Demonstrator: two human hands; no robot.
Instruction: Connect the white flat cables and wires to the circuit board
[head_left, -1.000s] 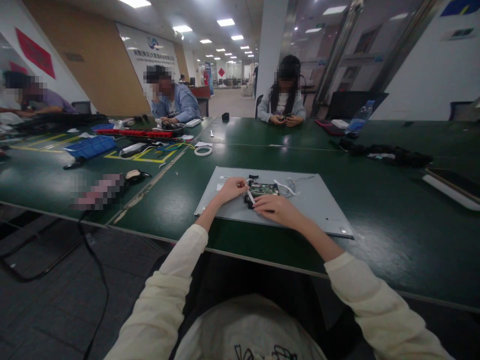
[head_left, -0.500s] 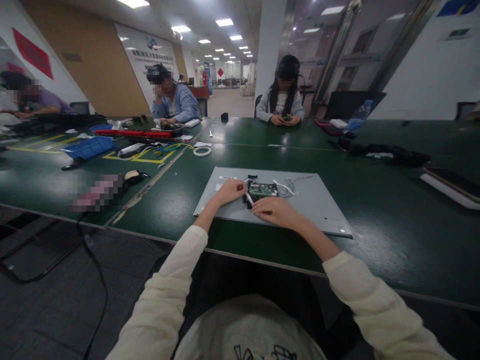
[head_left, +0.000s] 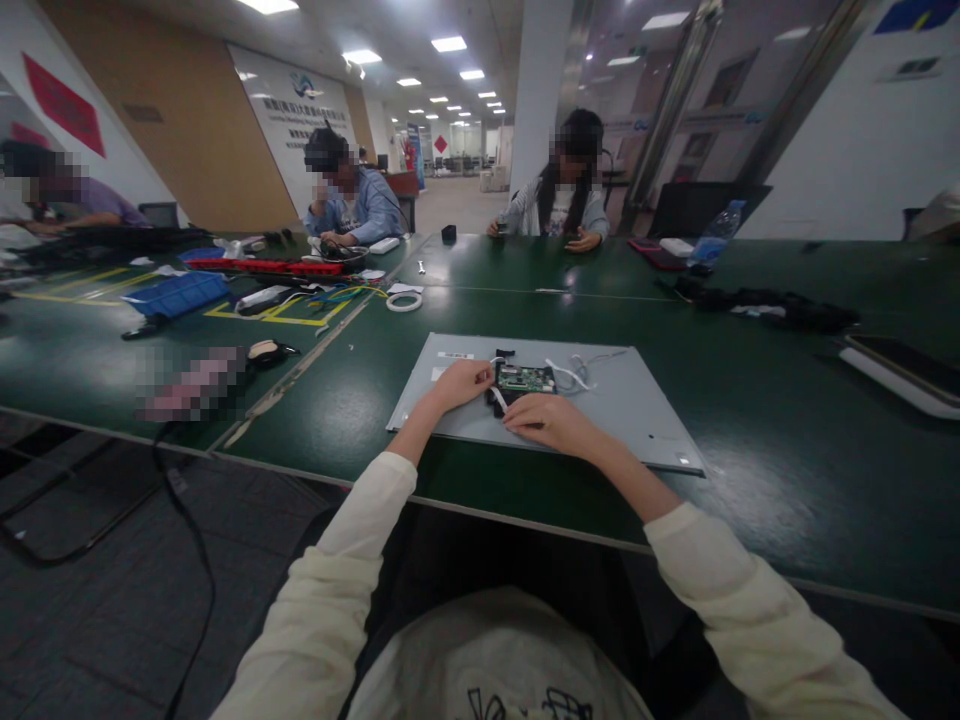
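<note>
A grey flat panel [head_left: 615, 420] lies on the green table before me, with a green circuit board [head_left: 525, 378] in a black holder near its middle. A white flat ribbon cable [head_left: 499, 398] slants down at the board's left side, between my two hands. My left hand [head_left: 465, 382] has its fingers pinched at the cable's upper end. At its lower end, my right hand [head_left: 547, 420] rests low over the holder, its fingers closed together on the cable. Thin white wires [head_left: 574, 372] curl on the panel right of the board.
A blue basket [head_left: 176, 295], loose cables and a white tape roll [head_left: 405, 301] lie to the left. A phone [head_left: 907, 365] sits at the right. A water bottle [head_left: 718, 232] stands at the far right; co-workers sit across the table.
My hands keep nearly the same place on the ribbon cable. Across the table, a co-worker's hands have moved apart, and another co-worker's head has shifted slightly.
</note>
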